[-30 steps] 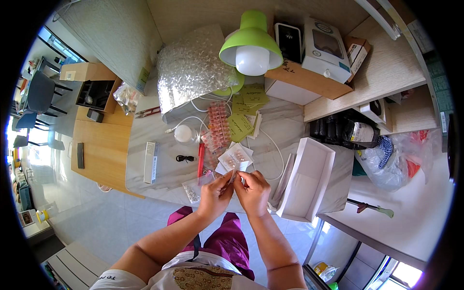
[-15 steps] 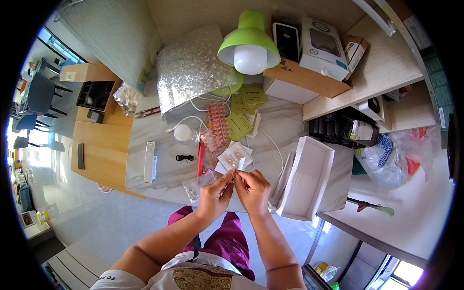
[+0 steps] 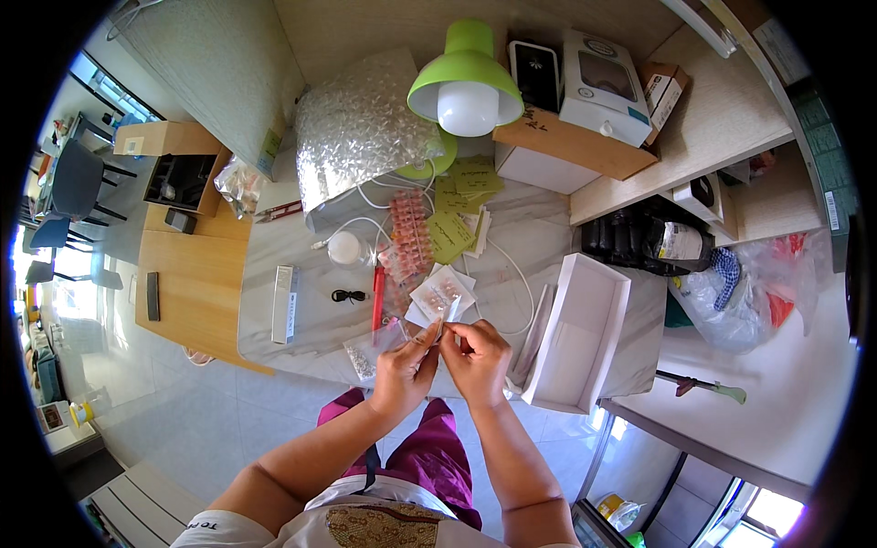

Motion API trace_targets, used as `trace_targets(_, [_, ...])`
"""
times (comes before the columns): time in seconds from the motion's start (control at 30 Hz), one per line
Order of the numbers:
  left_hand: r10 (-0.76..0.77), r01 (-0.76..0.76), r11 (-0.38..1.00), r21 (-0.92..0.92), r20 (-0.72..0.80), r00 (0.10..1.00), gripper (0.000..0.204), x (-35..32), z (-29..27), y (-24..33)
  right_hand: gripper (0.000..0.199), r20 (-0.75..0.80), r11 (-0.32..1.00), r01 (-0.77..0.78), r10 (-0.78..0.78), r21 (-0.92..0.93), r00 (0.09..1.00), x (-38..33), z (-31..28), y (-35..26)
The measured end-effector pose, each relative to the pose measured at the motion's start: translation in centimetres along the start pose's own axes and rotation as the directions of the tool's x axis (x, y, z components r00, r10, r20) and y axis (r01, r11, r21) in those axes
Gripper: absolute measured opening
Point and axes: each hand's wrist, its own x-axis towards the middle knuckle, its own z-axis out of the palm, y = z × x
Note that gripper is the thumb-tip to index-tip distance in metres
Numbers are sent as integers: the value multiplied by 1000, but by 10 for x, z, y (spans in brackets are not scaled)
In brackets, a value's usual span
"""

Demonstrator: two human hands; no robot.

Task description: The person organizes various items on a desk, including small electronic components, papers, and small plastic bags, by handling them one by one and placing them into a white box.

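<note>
- The left hand (image 3: 402, 365) and right hand (image 3: 477, 358) meet over the near edge of the marble desk (image 3: 521, 233), each in a narrow pinch grip on a small clear plastic bag (image 3: 448, 321).
- The bag is thin, glossy, see-through; its contents cannot be made out.
- A red pen (image 3: 377, 297) lies just beyond.

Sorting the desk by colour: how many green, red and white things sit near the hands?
Green: 2, lamp and sticky notes
Red: 1, pen
White: 2, open box and round puck
Total: 5
</note>
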Motion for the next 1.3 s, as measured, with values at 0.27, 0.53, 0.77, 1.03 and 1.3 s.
trace_targets(0.27, [132,-131,991,12,-54,990,47,0,-1,2,6,11,991,-130,130,29,991,0,-1,-7])
trace_targets(0.53, [-63,60,993,-105,-30,998,41,-4,-1,4,9,31,1000,-23,23,20,999,-5,-2,-1])
trace_targets(0.77, [-18,16,997,-69,-33,999,47,-5,0,2,12,5,997,53,-53,-55,999,-5,-1,-4])
trace_targets(1.03, [34,-35,999,-27,-29,999,44,-5,-1,2,12,-26,997,-80,79,-13,996,-6,-2,-7])
trace_targets(1.3, [-649,639,278,-717,351,676,28,7,-31,10,10,-238,890,-412,451,195,860,-14,-55,52])
